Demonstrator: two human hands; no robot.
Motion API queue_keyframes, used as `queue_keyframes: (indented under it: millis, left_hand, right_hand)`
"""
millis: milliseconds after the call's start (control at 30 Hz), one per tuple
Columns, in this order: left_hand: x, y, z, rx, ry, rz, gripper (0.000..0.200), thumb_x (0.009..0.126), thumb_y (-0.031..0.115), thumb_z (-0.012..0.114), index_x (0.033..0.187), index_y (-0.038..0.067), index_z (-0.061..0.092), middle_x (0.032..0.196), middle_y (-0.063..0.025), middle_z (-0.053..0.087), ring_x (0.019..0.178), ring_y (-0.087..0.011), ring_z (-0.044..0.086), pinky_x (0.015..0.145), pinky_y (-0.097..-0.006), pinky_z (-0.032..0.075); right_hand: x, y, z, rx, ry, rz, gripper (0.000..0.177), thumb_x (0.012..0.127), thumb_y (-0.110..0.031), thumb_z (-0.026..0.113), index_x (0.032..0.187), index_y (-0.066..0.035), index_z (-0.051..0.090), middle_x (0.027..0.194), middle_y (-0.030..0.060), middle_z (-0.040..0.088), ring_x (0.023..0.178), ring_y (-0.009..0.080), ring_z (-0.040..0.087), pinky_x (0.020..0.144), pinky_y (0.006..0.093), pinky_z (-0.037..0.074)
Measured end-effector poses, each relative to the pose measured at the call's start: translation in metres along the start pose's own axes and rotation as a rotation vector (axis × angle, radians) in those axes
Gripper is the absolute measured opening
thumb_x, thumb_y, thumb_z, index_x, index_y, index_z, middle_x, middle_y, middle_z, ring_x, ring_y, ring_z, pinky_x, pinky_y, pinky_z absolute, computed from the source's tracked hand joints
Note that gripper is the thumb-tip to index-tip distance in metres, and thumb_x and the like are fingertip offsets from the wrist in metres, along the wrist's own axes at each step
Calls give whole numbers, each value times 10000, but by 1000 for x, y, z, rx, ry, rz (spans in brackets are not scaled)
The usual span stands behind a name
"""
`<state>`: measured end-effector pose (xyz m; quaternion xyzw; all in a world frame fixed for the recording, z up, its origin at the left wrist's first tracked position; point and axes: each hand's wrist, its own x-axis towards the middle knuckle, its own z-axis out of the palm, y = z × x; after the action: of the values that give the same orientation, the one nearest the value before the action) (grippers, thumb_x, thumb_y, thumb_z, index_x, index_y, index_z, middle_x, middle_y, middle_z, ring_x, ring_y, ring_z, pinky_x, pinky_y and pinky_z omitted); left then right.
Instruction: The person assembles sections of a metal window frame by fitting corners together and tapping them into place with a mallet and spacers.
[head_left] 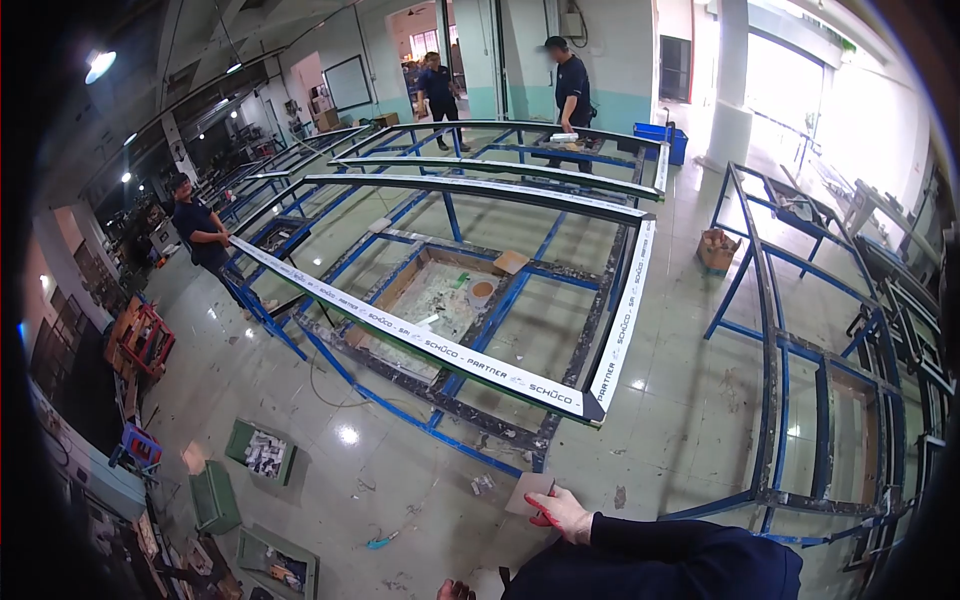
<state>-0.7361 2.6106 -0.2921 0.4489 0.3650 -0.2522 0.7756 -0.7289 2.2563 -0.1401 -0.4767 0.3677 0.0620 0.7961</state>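
Observation:
My right hand (565,514), red at the fingers, is closed on the edge of a flat, square brown piece of cardboard (526,492), below the near corner of the frame. At the bottom edge, my left hand (456,590) shows only partly; its fingers look loosely apart, with nothing visible in them. Ahead lies a large rectangular frame (440,352) covered with white printed protective tape, resting on a blue steel work stand (390,408). My hands are apart from the frame.
One person (203,232) holds the frame's far left corner; other people (572,85) (437,88) stand behind. A second taped frame (480,165) lies beyond. Green bins (262,450) stand on the left floor, a carton (716,252) and blue stands (770,400) on the right.

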Motion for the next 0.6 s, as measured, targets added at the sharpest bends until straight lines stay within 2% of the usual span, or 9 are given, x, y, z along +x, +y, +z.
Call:
queue_keyframes:
  millis: [267, 367, 600]
  left_hand:
    - [0, 1, -25, -26, -27, -3, 192, 986, 316, 602, 1025, 129, 586, 926, -30, 576, 897, -216, 534, 827, -406, 454]
    - [-3, 8, -28, -9, -17, 26, 181, 983, 312, 602, 1019, 135, 591, 922, -30, 578, 894, -216, 537, 815, -403, 458]
    - [12, 24, -47, -70, 45, 8, 201, 996, 321, 586, 1040, 126, 581, 942, -32, 581, 891, -215, 534, 805, -387, 465]
  right_hand:
    - [3, 16, 18, -31, 18, -35, 417, 968, -304, 675, 1293, -57, 591, 1129, 40, 653, 892, 133, 613, 712, 293, 541]
    - [2, 20, 27, -40, -15, -10, 452, 967, -322, 686, 1316, -55, 583, 1173, 47, 637, 959, 144, 614, 763, 312, 560]
    - [19, 20, 59, -67, -11, 8, 432, 977, -327, 670, 1303, -56, 590, 1136, 50, 662, 920, 145, 626, 675, 281, 560]
